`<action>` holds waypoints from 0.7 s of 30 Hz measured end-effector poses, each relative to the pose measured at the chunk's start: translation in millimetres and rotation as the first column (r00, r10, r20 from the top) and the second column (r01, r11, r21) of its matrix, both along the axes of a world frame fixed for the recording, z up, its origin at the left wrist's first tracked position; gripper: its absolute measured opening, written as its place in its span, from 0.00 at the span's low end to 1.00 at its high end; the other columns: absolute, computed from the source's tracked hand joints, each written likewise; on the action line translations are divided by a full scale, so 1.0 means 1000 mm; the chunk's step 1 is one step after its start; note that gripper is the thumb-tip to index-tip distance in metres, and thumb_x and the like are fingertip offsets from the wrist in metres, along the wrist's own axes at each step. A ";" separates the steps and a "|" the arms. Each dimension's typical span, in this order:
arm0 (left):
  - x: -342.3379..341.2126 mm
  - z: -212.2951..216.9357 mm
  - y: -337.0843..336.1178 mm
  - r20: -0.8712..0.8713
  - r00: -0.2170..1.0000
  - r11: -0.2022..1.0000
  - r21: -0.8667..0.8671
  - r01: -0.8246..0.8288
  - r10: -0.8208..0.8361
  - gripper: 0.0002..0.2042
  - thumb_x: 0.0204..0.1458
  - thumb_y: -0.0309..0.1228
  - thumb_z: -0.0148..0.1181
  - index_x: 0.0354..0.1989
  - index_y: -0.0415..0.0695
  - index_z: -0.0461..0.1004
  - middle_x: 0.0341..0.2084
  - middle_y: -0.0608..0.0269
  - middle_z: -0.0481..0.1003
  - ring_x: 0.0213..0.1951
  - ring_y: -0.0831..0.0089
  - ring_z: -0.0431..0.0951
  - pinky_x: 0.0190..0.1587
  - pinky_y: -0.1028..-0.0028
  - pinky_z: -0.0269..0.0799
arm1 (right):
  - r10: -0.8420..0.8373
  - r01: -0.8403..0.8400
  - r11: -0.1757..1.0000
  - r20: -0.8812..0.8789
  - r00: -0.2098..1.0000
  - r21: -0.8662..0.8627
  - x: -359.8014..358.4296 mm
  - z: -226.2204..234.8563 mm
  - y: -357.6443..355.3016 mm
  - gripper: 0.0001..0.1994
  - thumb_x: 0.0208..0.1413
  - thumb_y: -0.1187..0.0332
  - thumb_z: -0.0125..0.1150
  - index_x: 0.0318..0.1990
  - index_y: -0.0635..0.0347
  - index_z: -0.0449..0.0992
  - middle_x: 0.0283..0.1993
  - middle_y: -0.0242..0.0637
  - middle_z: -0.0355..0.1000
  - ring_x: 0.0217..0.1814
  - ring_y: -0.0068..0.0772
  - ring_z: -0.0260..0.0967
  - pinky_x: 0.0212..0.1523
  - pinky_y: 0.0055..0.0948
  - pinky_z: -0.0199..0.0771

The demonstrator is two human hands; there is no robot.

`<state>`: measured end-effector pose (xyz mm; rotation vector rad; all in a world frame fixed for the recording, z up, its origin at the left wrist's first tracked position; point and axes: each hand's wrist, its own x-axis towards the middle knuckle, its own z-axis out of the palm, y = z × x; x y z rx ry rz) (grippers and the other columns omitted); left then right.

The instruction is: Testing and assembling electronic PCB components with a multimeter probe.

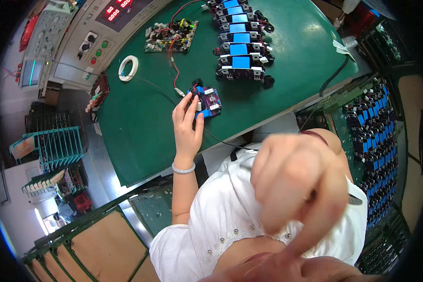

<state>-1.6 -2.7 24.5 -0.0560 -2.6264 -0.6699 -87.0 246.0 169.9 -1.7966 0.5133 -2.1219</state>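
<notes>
**Left hand on a small board at the green mat's near side**

The left hand (187,123) lay on the green mat (141,136), its fingers spread loosely against the left end of a small purple circuit board with a blue block (207,100), touching rather than gripping it. A red lead (174,70) ran from that board's upper left corner toward a bare green circuit board (171,36) farther up the mat. The step looked like seating or steadying the small board at the test lead. The right hand (298,188) hung close under the camera, blurred, well nearer than the mat; whether its fingers were curled on something could not be told.

By my judgement, the next move would call for a firmer pinch on the board's edges without tugging the lead.

Open mat lay to the left of the small board and toward the near edge, where a thin black cable (221,140) crossed. Above and to the right of the board stood a column of like boards (240,42), close enough to crowd any move that way. A roll of white tape (128,67) lay up and left, well apart.
</notes>
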 end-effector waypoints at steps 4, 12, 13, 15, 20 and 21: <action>0.018 -0.002 0.005 -0.063 0.994 0.973 0.219 -0.074 0.090 0.23 0.55 0.29 0.60 0.61 0.41 0.72 0.64 0.49 0.63 0.63 0.51 0.63 0.65 0.57 0.58 | -0.317 0.390 0.820 -0.235 0.919 0.419 -0.010 -0.005 -0.028 0.15 0.50 0.79 0.59 0.47 0.61 0.75 0.36 0.38 0.66 0.34 0.30 0.68 0.32 0.28 0.69; 0.069 0.056 -0.006 -0.146 0.903 -0.302 0.953 0.019 -0.404 0.25 0.68 0.46 0.46 0.61 0.36 0.64 0.45 0.48 0.77 0.40 0.62 0.81 0.40 0.69 0.77 | -0.382 0.908 0.404 -0.880 0.282 0.116 0.018 -0.061 -0.098 0.10 0.52 0.65 0.55 0.40 0.60 0.69 0.39 0.37 0.64 0.39 0.35 0.66 0.35 0.28 0.65; 0.076 0.054 -0.011 0.037 0.918 -0.111 0.990 -0.087 -0.394 0.23 0.68 0.44 0.46 0.58 0.36 0.65 0.39 0.50 0.78 0.33 0.66 0.79 0.33 0.71 0.75 | -0.372 0.893 0.437 -0.883 0.286 0.106 0.019 -0.063 -0.101 0.10 0.52 0.67 0.57 0.39 0.60 0.69 0.39 0.37 0.64 0.39 0.36 0.67 0.37 0.30 0.67; 0.082 0.057 -0.018 0.269 0.909 0.088 0.963 -0.254 -0.318 0.15 0.68 0.37 0.47 0.50 0.36 0.70 0.24 0.60 0.74 0.20 0.77 0.69 0.22 0.78 0.63 | -0.347 0.859 0.498 -0.883 0.318 0.114 0.020 -0.069 -0.106 0.10 0.52 0.67 0.57 0.39 0.60 0.69 0.40 0.38 0.65 0.41 0.37 0.67 0.39 0.31 0.69; 0.111 0.058 -0.060 0.097 0.966 -0.041 0.993 -0.110 -0.240 0.11 0.64 0.28 0.49 0.49 0.35 0.72 0.16 0.67 0.64 0.16 0.81 0.58 0.19 0.78 0.50 | -0.377 0.739 0.648 -0.765 0.523 0.186 -0.024 -0.025 -0.085 0.16 0.50 0.74 0.64 0.47 0.60 0.71 0.53 0.42 0.69 0.52 0.45 0.70 0.51 0.37 0.72; 0.126 0.052 -0.073 -0.017 0.986 -0.086 0.996 0.003 -0.165 0.12 0.64 0.28 0.47 0.50 0.35 0.72 0.16 0.67 0.64 0.16 0.81 0.57 0.19 0.78 0.50 | -0.451 0.804 0.574 -0.760 0.468 0.155 -0.038 -0.017 -0.078 0.16 0.48 0.75 0.65 0.46 0.59 0.71 0.50 0.41 0.70 0.51 0.46 0.71 0.49 0.38 0.73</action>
